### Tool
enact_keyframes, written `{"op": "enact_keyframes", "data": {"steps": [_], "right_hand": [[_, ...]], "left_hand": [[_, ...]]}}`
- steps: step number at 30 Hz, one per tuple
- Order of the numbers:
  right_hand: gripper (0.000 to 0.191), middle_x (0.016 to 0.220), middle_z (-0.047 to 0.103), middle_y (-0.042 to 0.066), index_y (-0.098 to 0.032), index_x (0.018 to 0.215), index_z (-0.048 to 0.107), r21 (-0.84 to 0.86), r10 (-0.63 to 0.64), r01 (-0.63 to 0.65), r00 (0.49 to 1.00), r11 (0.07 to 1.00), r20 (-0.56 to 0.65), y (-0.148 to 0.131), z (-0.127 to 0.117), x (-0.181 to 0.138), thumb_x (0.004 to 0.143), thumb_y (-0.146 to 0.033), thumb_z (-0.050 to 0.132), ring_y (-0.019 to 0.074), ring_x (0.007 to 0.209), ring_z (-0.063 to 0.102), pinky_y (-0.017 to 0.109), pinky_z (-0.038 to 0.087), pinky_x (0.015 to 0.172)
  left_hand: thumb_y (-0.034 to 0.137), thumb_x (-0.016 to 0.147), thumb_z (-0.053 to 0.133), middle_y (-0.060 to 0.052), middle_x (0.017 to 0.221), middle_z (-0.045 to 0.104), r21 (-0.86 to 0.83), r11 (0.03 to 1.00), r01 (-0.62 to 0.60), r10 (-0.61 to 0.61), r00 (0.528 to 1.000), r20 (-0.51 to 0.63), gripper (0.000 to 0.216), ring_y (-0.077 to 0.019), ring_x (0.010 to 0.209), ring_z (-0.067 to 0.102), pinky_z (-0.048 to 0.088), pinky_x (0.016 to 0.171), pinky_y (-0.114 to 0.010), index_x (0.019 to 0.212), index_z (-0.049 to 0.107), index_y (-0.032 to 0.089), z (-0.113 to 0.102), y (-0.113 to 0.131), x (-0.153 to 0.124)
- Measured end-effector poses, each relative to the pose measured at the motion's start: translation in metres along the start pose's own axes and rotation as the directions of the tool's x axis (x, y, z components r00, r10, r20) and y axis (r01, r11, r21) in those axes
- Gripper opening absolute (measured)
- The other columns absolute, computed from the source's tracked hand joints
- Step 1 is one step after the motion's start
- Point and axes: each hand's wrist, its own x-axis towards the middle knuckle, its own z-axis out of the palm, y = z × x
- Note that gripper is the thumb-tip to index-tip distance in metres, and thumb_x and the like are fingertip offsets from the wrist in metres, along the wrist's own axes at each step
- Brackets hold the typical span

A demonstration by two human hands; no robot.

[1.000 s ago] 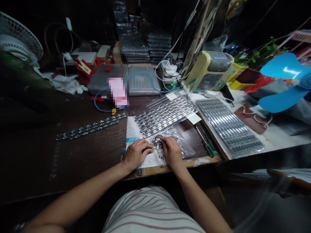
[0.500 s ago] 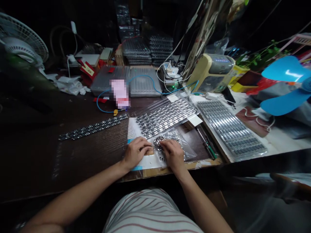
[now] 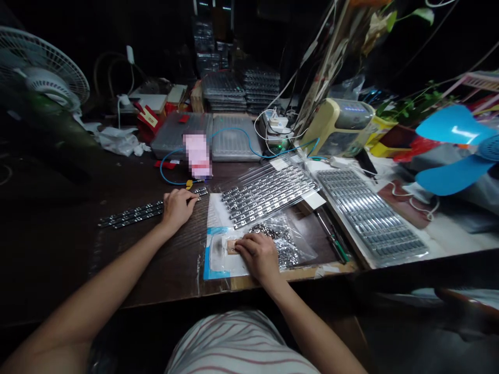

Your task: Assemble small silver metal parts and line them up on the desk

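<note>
My left hand (image 3: 177, 207) lies on the dark table with curled fingers touching the right end of a row of metal strips (image 3: 132, 214). My right hand (image 3: 259, 254) rests, fingers bent, on a white sheet (image 3: 218, 259), its fingertips against a small tan piece (image 3: 232, 246). Right beside that hand is a clear bag of small shiny metal parts (image 3: 288, 244). Above it lies a clear sleeve of long metal strips (image 3: 268, 189).
A tray of dark parts (image 3: 370, 215) sits at the right, with green-handled tools (image 3: 331, 236) beside it. Grey trays (image 3: 234, 137), a blue cable (image 3: 241, 140), a power strip, a beige device (image 3: 339, 127), a white fan (image 3: 42, 78) and a blue fan (image 3: 456, 145) crowd the back.
My left hand has left the pile of small parts and moved up and left to the strips on the table. My right hand shifted slightly left onto the white sheet.
</note>
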Motion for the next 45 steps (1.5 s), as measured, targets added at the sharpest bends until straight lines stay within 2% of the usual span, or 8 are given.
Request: {"op": "enact_keyframes", "data": {"steps": [4,9,17,20,24,31,38,45], "right_hand": [[0.01,0.088,0.067,0.001,-0.029,0.087,0.071,-0.038,-0.012,0.013,1.0,0.999,0.017,-0.003,0.002,0.0,0.086,-0.033,0.063,0.0158,0.081,0.054,0.029,0.034,0.07],[0.016,0.097,0.065,0.004,-0.027,0.101,0.069,-0.131,-0.008,0.011,1.0,0.991,0.02,-0.003,-0.012,0.001,0.086,-0.03,0.062,0.0185,0.087,0.054,0.031,0.037,0.073],[0.03,0.104,0.063,0.008,-0.022,0.109,0.064,-0.355,0.063,-0.046,0.997,0.934,0.036,0.029,-0.039,-0.016,0.08,-0.027,0.068,0.0239,0.09,0.054,0.035,0.043,0.073],[0.012,0.091,0.063,0.006,-0.021,0.096,0.067,-0.264,0.067,-0.062,0.998,0.962,0.011,0.031,-0.032,-0.016,0.085,-0.023,0.062,0.0196,0.084,0.056,0.03,0.044,0.072],[0.011,0.086,0.062,0.004,-0.021,0.088,0.067,-0.169,0.059,-0.069,0.996,0.983,-0.067,0.031,-0.022,-0.009,0.089,-0.024,0.056,0.0171,0.08,0.057,0.028,0.044,0.071],[0.021,0.088,0.063,0.006,-0.023,0.097,0.069,-0.075,0.055,-0.068,0.984,0.995,-0.167,0.032,-0.019,-0.005,0.092,-0.026,0.049,0.0178,0.082,0.056,0.029,0.046,0.071],[0.021,0.093,0.066,0.005,-0.023,0.1,0.066,0.015,0.069,-0.068,0.981,0.998,-0.179,0.033,-0.021,-0.007,0.093,-0.023,0.046,0.018,0.087,0.059,0.031,0.048,0.079],[0.018,0.091,0.066,0.004,-0.022,0.096,0.065,0.008,0.098,-0.098,0.989,0.995,-0.114,0.033,-0.022,-0.007,0.093,-0.023,0.048,0.0172,0.087,0.059,0.029,0.046,0.08]], "left_hand": [[0.031,0.085,0.053,-0.007,0.097,0.069,0.0,1.0,-0.014,0.014,1.0,-0.012,0.02,-0.0263,0.091,0.056,0.035,0.079,-0.04,0.088,0.071,0.023,-0.008,0.006,0.0],[0.031,0.084,0.054,-0.005,0.094,0.071,-0.133,0.983,-0.125,0.134,0.989,0.065,0.019,-0.0234,0.091,0.059,0.035,0.083,-0.037,0.088,0.072,0.023,0.004,0.051,0.027],[0.03,0.082,0.056,-0.006,0.085,0.072,-0.176,0.984,-0.026,0.046,0.992,0.113,0.017,-0.0245,0.082,0.063,0.041,0.077,-0.036,0.08,0.07,0.021,0.019,0.076,0.053],[0.029,0.083,0.053,-0.007,0.085,0.07,-0.326,0.945,0.027,0.002,0.996,0.089,0.018,-0.0222,0.079,0.064,0.045,0.072,-0.032,0.087,0.067,0.019,0.011,0.065,0.042],[0.034,0.084,0.046,-0.004,0.082,0.066,-0.689,0.7,0.189,0.002,0.964,0.266,0.029,-0.0153,0.062,0.063,0.047,0.055,-0.025,0.104,0.06,0.017,-0.007,0.056,0.007],[0.037,0.078,0.056,0.0,0.067,0.061,-0.745,0.509,0.431,0.005,0.864,0.504,0.032,-0.012,0.053,0.058,0.047,0.051,-0.023,0.1,0.061,0.015,-0.019,0.067,-0.059],[0.026,0.081,0.059,-0.005,0.086,0.067,-0.66,0.745,0.096,0.139,0.946,0.294,0.015,-0.0157,0.076,0.062,0.049,0.065,-0.024,0.089,0.068,0.018,-0.007,0.099,-0.082],[0.027,0.085,0.058,-0.005,0.087,0.065,-0.623,0.78,-0.056,0.218,0.958,0.187,0.016,-0.0164,0.082,0.061,0.048,0.076,-0.028,0.094,0.07,0.022,0.004,0.104,-0.093]]}}
